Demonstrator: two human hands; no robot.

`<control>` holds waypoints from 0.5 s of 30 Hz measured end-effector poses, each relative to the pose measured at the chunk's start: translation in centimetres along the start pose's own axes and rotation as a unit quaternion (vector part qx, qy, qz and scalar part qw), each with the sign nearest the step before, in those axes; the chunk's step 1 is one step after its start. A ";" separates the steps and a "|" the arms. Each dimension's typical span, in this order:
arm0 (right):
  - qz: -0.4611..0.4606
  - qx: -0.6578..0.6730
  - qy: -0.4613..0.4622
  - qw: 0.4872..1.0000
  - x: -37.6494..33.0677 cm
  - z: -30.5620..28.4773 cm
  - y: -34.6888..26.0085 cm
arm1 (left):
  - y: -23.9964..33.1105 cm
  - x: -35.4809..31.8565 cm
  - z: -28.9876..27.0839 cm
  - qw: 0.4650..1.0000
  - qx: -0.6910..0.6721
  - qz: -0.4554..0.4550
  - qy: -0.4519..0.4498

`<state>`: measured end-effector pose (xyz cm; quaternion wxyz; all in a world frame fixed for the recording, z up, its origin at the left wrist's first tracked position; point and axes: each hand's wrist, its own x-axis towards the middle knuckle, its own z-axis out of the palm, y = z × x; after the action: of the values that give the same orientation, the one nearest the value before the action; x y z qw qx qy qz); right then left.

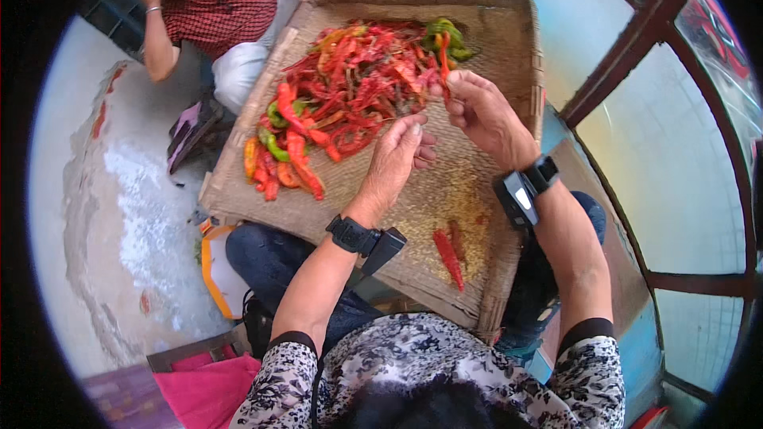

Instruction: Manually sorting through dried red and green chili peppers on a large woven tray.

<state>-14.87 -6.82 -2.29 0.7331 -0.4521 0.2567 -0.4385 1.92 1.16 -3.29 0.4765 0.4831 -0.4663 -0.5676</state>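
A wide woven tray (318,218) rests across my knees. On its far side lies a heap of red peppers (358,71), many split or shrivelled, with some orange and green ones mixed in. My right hand (485,115) pinches a slim orange-red pepper (444,59) upright above the tray's right half. Close beside it, my left hand (397,159) has thumb and forefinger pressed together; whatever is between them, if anything, is too small to name. Pale seeds (413,242) cover the tray's near part, where a dark red pepper (449,258) lies.
Another person (218,8) sits at the far left, one hand by the tray's far edge. Framed glass panels (683,159) stand on the right. A pink cloth (207,389) and an orange-rimmed container (218,274) are at the lower left.
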 end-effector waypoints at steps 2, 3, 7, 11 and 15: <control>0.028 0.114 0.100 0.988 1.4 -1.2 -0.5 | -0.9 1.8 2.0 0.996 -0.081 -0.020 -0.011; 0.029 0.116 0.099 0.988 2.0 -2.0 -0.3 | -1.1 2.5 2.3 0.987 -0.157 -0.035 -0.004; 0.017 0.109 0.134 0.985 1.7 -2.2 -0.6 | 2.8 7.3 1.3 0.944 -0.325 0.007 -0.052; 0.021 0.144 0.133 0.980 3.4 -2.6 0.2 | 2.3 12.0 -1.2 0.906 -0.420 -0.003 0.053; 0.026 0.154 0.116 0.981 2.8 -1.4 1.0 | -0.9 12.2 -2.8 0.868 -0.494 -0.009 -0.053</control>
<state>-14.18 -9.67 -3.78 0.7703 -0.2735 0.2809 -0.5029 3.63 -11.05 -5.73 0.6222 0.1580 -0.1454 -0.7528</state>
